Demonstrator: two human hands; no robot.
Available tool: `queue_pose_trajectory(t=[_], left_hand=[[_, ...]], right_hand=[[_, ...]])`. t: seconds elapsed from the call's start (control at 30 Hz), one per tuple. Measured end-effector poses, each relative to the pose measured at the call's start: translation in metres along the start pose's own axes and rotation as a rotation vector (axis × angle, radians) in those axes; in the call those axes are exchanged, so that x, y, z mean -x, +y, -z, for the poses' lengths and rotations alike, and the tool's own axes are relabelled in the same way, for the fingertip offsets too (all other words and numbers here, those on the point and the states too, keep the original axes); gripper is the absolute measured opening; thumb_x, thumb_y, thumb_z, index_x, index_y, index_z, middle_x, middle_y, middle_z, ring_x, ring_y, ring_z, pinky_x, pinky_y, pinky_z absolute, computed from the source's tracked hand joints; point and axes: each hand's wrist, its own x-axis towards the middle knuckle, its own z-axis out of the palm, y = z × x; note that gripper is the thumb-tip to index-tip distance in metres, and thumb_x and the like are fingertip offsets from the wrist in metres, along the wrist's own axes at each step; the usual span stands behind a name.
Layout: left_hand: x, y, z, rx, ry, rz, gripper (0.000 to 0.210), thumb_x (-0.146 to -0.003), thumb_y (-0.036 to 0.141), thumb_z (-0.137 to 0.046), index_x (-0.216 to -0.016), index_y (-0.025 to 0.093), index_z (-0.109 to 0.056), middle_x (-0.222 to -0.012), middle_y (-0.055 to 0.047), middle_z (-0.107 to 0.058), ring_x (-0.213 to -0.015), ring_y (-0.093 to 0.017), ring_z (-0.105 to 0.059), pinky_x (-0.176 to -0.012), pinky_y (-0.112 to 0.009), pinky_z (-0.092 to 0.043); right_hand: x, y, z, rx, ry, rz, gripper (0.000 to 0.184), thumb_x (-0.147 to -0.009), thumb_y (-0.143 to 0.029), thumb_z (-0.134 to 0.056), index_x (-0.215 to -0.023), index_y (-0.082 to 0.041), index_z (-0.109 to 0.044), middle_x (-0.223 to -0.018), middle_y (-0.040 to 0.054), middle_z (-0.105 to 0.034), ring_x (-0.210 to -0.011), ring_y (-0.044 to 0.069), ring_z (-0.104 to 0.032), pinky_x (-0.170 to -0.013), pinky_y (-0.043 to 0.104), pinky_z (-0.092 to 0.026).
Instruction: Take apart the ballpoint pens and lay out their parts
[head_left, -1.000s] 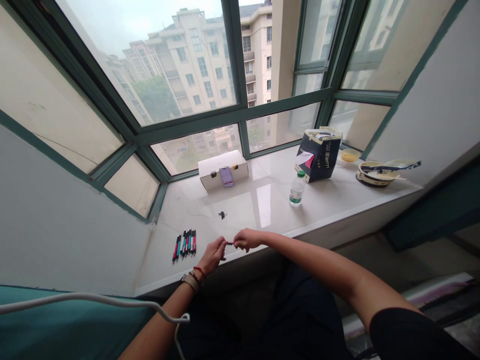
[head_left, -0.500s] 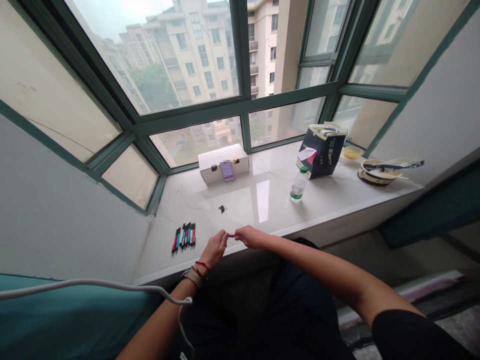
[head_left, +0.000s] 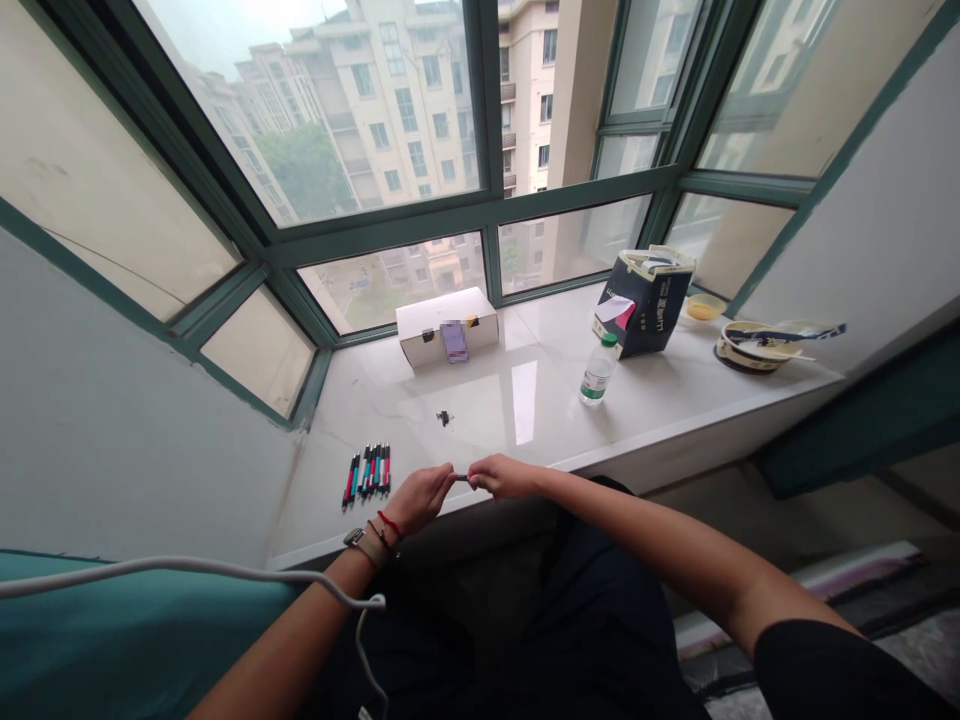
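Between my two hands a pen (head_left: 462,478) is held level above the front edge of the sill; only a short dark stretch of it shows. My left hand (head_left: 424,496), with a watch and a red bracelet at the wrist, is closed on one end. The fingers of my right hand (head_left: 504,476) pinch the other end. To the left, several pens (head_left: 367,474) in red, teal and black lie side by side in a row. Beyond my hands is a small heap of dark bits (head_left: 445,418), too small to make out.
A white box (head_left: 448,328) stands by the window with a purple packet (head_left: 454,342) at its front. Right of it are a water bottle (head_left: 595,372), a dark paper bag (head_left: 646,303) and a bowl (head_left: 754,350). A white cable (head_left: 225,570) crosses the lower left.
My left wrist has turned, and the forearm has swung lower and left. The stretch of pen between my hands now looks dark, where red showed before.
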Motion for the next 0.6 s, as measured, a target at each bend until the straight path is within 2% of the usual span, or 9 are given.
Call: queue_pose_trajectory(t=[0.1, 0.2, 0.27, 0.33, 0.37, 0.4, 0.43, 0.5, 0.6], left_hand=[[-0.005, 0.004, -0.021, 0.312, 0.160, 0.213, 0.034, -0.089, 0.049, -0.047, -0.068, 0.022, -0.052, -0.058, 0.001, -0.045, -0.054, -0.014, -0.047, -0.050, -0.023, -0.039], [-0.008, 0.000, -0.038, 0.588, 0.236, 0.471, 0.037, -0.085, 0.054, -0.050, -0.067, 0.022, -0.051, -0.050, 0.004, -0.042, -0.045, -0.014, -0.046, -0.042, -0.025, -0.043], [-0.003, -0.013, -0.033, 0.779, 0.292, 0.651, 0.038, -0.085, 0.054, -0.049, -0.064, 0.022, -0.044, -0.044, 0.008, -0.035, -0.038, -0.011, -0.038, -0.043, -0.028, -0.048], [0.008, -0.031, -0.014, 0.975, 0.503, 0.850, 0.042, -0.086, 0.052, -0.046, -0.060, 0.023, -0.030, -0.043, 0.012, -0.023, -0.034, -0.006, -0.026, -0.048, -0.030, -0.052], [0.016, -0.040, -0.002, 1.035, 0.574, 0.867, 0.043, -0.085, 0.051, -0.048, -0.061, 0.023, -0.028, -0.043, 0.013, -0.021, -0.034, -0.005, -0.024, -0.050, -0.031, -0.054], [0.023, -0.048, 0.009, 1.046, 0.619, 0.828, 0.044, -0.084, 0.053, -0.051, -0.062, 0.022, -0.029, -0.044, 0.014, -0.022, -0.035, -0.004, -0.025, -0.051, -0.031, -0.055], [0.028, -0.052, 0.019, 1.042, 0.600, 0.781, 0.044, -0.083, 0.055, -0.054, -0.064, 0.022, -0.031, -0.046, 0.014, -0.024, -0.036, -0.004, -0.026, -0.050, -0.031, -0.055], [0.031, -0.050, 0.028, 1.053, 0.457, 0.680, 0.042, -0.081, 0.056, -0.057, -0.069, 0.021, -0.038, -0.049, 0.012, -0.030, -0.040, -0.005, -0.031, -0.047, -0.031, -0.056], [0.015, -0.027, 0.017, 1.124, 0.302, 0.532, 0.041, -0.082, 0.058, -0.057, -0.077, 0.019, -0.046, -0.053, 0.009, -0.036, -0.045, -0.006, -0.038, -0.046, -0.029, -0.055]], right_hand=[[-0.008, 0.000, -0.006, 0.230, 0.169, 0.062, 0.017, -0.091, -0.015, -0.048, -0.088, -0.016, -0.065, -0.083, 0.0046, -0.066, -0.075, 0.014, -0.059, -0.070, 0.023, -0.044], [-0.011, 0.006, -0.008, 0.403, 0.221, 0.116, 0.022, -0.086, -0.005, -0.047, -0.096, -0.016, -0.064, -0.094, 0.0077, -0.067, -0.084, 0.016, -0.059, -0.076, 0.025, -0.043], [-0.001, 0.019, 0.002, 0.494, 0.246, 0.075, 0.028, -0.085, -0.001, -0.045, -0.100, -0.016, -0.063, -0.098, 0.0089, -0.065, -0.086, 0.017, -0.059, -0.077, 0.026, -0.042], [0.017, 0.038, 0.020, 0.558, 0.311, -0.061, 0.027, -0.087, 0.000, -0.041, -0.097, -0.015, -0.062, -0.095, 0.0096, -0.063, -0.083, 0.017, -0.058, -0.076, 0.027, -0.042], [0.027, 0.047, 0.030, 0.552, 0.341, -0.120, 0.024, -0.090, -0.003, -0.041, -0.096, -0.014, -0.061, -0.093, 0.0093, -0.062, -0.081, 0.017, -0.058, -0.075, 0.026, -0.041], [0.036, 0.055, 0.039, 0.545, 0.403, -0.160, 0.022, -0.093, -0.008, -0.040, -0.096, -0.015, -0.060, -0.092, 0.0089, -0.061, -0.080, 0.017, -0.057, -0.074, 0.026, -0.041], [0.042, 0.060, 0.047, 0.535, 0.449, -0.170, 0.020, -0.096, -0.013, -0.039, -0.096, -0.015, -0.060, -0.092, 0.0085, -0.060, -0.081, 0.017, -0.056, -0.075, 0.027, -0.040], [0.045, 0.062, 0.053, 0.488, 0.445, -0.113, 0.019, -0.098, -0.021, -0.041, -0.096, -0.016, -0.059, -0.091, 0.0073, -0.060, -0.082, 0.017, -0.056, -0.075, 0.026, -0.040], [0.031, 0.052, 0.043, 0.402, 0.462, -0.014, 0.022, -0.100, -0.028, -0.039, -0.098, -0.017, -0.058, -0.090, 0.0059, -0.060, -0.081, 0.016, -0.055, -0.076, 0.026, -0.040]])
